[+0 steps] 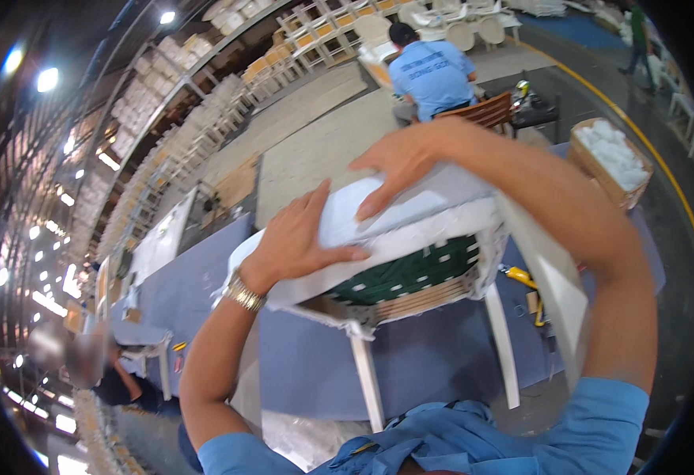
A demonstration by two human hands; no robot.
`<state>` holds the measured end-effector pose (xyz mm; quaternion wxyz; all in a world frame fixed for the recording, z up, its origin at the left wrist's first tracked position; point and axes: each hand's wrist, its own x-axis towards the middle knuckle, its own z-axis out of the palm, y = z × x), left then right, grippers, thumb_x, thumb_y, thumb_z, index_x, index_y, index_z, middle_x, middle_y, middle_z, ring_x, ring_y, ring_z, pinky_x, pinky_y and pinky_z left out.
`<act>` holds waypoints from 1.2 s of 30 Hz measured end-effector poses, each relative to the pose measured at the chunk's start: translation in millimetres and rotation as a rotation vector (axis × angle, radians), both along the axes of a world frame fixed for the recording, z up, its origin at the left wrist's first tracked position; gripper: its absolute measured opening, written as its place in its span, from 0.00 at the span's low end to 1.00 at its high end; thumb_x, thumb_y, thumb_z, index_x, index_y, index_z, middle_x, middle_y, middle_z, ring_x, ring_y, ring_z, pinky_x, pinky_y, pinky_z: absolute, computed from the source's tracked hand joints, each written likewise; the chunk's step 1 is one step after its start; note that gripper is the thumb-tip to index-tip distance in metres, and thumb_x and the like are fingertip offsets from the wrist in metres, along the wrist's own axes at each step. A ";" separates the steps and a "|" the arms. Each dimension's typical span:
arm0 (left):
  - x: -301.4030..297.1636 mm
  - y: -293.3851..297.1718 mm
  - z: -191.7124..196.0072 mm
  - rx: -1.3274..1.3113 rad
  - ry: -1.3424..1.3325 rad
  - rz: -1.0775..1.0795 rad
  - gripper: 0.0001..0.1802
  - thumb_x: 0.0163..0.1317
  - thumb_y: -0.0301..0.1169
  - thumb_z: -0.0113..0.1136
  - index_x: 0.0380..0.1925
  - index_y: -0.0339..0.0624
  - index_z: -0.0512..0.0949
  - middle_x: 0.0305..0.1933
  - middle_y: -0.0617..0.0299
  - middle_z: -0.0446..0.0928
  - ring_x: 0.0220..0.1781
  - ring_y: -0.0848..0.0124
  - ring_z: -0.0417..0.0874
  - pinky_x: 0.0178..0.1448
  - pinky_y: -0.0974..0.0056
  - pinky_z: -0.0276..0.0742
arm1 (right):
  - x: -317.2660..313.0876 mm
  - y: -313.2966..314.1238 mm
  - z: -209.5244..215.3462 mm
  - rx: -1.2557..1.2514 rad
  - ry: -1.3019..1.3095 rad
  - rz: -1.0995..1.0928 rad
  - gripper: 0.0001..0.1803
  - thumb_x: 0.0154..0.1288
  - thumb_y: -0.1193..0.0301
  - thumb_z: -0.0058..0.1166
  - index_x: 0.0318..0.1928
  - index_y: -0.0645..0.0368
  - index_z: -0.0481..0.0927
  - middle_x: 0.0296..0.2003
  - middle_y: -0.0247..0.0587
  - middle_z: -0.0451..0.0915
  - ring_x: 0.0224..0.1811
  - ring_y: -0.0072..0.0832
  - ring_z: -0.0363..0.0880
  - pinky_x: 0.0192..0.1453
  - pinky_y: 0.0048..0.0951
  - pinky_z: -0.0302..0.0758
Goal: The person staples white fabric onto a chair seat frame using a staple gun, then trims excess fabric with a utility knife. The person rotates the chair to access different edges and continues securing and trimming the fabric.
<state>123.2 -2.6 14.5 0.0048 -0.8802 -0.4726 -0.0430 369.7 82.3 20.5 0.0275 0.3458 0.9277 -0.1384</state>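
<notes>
Blue sleeves (pixel 458 443) fill six o'clock, and above them both forearms rise to a white chair (pixel 410 261) at the centre, tilted so its green-webbed underside shows. Left hand (pixel 303 237) lies flat and open on the white seat cover at nine o'clock of the chair; right hand (pixel 398 162) presses open fingers on it at twelve. Beyond, at one o'clock, a person in blue (pixel 432 71) sits, a box of white pieces (pixel 610 158) at three.

Open brown carton (pixel 610 158), white contents, upper right
</notes>
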 end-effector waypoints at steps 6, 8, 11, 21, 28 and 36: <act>-5.4 4.4 -3.4 0.075 -0.005 -0.024 0.68 0.44 0.76 0.66 0.67 0.23 0.66 0.57 0.29 0.76 0.59 0.40 0.81 0.62 0.48 0.77 | -3.0 -12.9 -2.2 -0.137 0.003 0.012 0.66 0.51 0.21 0.51 0.76 0.63 0.60 0.67 0.65 0.70 0.69 0.53 0.71 0.71 0.46 0.69; -6.3 3.3 -4.0 0.094 -0.024 -0.033 0.67 0.44 0.76 0.66 0.65 0.23 0.68 0.56 0.29 0.77 0.57 0.39 0.82 0.61 0.48 0.78 | 0.1 -24.6 2.2 -0.071 -0.016 0.003 0.65 0.53 0.23 0.51 0.75 0.63 0.60 0.67 0.64 0.70 0.69 0.53 0.72 0.71 0.46 0.69; -4.8 4.8 -4.1 0.105 -0.054 -0.053 0.66 0.44 0.77 0.66 0.63 0.22 0.70 0.54 0.28 0.78 0.55 0.38 0.83 0.60 0.48 0.79 | 10.3 -38.1 -0.8 0.098 0.037 0.096 0.62 0.56 0.27 0.55 0.75 0.65 0.61 0.68 0.63 0.70 0.68 0.54 0.72 0.73 0.45 0.68; -4.6 5.0 -8.0 0.130 -0.070 -0.042 0.66 0.44 0.76 0.66 0.65 0.22 0.69 0.58 0.31 0.77 0.60 0.41 0.81 0.64 0.49 0.76 | 27.9 -31.8 6.0 0.232 0.222 0.066 0.70 0.47 0.28 0.64 0.74 0.74 0.56 0.73 0.69 0.58 0.74 0.54 0.64 0.77 0.40 0.63; -2.4 -0.5 -4.3 0.059 -0.023 0.039 0.66 0.45 0.77 0.65 0.65 0.24 0.70 0.62 0.36 0.77 0.63 0.45 0.80 0.66 0.50 0.75 | 3.7 -34.9 3.5 0.032 -0.062 0.092 0.67 0.45 0.33 0.69 0.72 0.74 0.60 0.71 0.65 0.63 0.74 0.52 0.65 0.77 0.41 0.63; -73.5 51.9 18.7 -0.265 -0.169 0.228 0.55 0.68 0.74 0.35 0.70 0.29 0.65 0.73 0.37 0.65 0.76 0.46 0.66 0.78 0.53 0.60 | 38.5 -74.3 -36.4 0.660 0.117 0.033 0.61 0.47 0.42 0.73 0.72 0.67 0.60 0.71 0.61 0.64 0.71 0.52 0.68 0.73 0.45 0.66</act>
